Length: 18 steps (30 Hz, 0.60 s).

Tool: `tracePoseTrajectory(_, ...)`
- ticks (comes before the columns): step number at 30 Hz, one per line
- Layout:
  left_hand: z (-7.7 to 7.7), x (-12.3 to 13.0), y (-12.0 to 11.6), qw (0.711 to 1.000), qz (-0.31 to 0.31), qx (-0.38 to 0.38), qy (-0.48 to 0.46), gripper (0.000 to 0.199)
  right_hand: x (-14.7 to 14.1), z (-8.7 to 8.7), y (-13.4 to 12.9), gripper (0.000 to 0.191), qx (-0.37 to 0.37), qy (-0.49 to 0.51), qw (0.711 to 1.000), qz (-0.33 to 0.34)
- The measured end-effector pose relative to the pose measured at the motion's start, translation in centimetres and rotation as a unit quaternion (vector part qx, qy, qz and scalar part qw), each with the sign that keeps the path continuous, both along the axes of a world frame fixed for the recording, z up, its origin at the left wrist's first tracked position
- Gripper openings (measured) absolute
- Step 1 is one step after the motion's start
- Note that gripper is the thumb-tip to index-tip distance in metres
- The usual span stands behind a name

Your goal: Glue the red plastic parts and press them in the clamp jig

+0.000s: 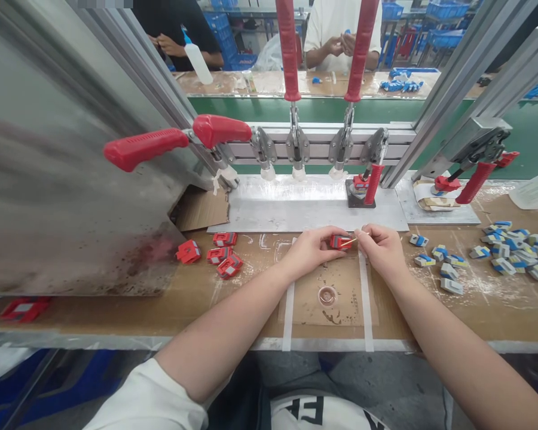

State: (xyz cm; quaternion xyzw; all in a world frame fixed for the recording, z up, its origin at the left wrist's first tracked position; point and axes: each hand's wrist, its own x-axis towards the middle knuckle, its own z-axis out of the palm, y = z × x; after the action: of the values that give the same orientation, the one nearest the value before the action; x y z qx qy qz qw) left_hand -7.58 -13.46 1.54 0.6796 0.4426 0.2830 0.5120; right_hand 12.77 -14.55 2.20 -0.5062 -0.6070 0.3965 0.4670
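The red block sits between the thumb and fingers of the left hand, in front of the metal plate and beyond the small round dish on the table. The left grip is closed around the block's left end, leaving the right end exposed; the right grip pinches a thin pale stick, whose tip lies at the block, though whether it touches cannot be told. The block looks light and stiff, probably moulded plastic, so a gentle thumb-and-finger hold on its outer sides should keep it steady without bending it. Its squared edges should give good purchase, but any wetness on the skin or the surface could make it slippery, so fingertips are best kept off the face next to the stick. The stick seems far more delicate: slim, nearly weightless and likely to snap if pressed hard, so it is best held lightly, near the end away from the block. More red blocks lie to the left, loose and easy to pinch by their sides.
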Motion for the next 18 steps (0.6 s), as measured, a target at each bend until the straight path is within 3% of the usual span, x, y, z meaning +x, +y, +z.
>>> tracePoseTrajectory(8, -0.33, -0.03, -0.08, 1.0, 0.013, 0.005, 0.02, 0.04, 0.23, 0.29, 0.04, 0.037, 0.051, -0.062, 0.996, -0.042)
tracePoseTrajectory(18, 0.19, 0.06, -0.08, 0.999, 0.015, 0.013, 0.044, 0.04, 0.45, 0.31, -0.29, 0.037, 0.179, -0.163, 0.969, -0.057)
